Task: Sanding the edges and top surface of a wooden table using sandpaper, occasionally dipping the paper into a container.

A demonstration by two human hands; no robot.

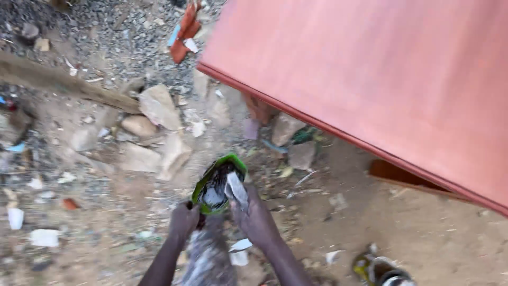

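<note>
My left hand (183, 220) grips the near rim of a small green bowl (218, 182) whose inside is stained dark and grey. My right hand (255, 217) holds a flat pale grey scrap (236, 189) pressed into the bowl's inside. Both hands are low in the middle of the view, above bare dirt. A grey dusty patch (207, 259) lies on the ground right under the hands. The picture is blurred by motion.
A large reddish-brown wooden panel (381, 79) fills the upper right, raised off the ground on supports (259, 108). Stones (159, 106) and litter lie at left. A long plank (58, 82) runs across the upper left. A dirty container (378, 270) sits at bottom right.
</note>
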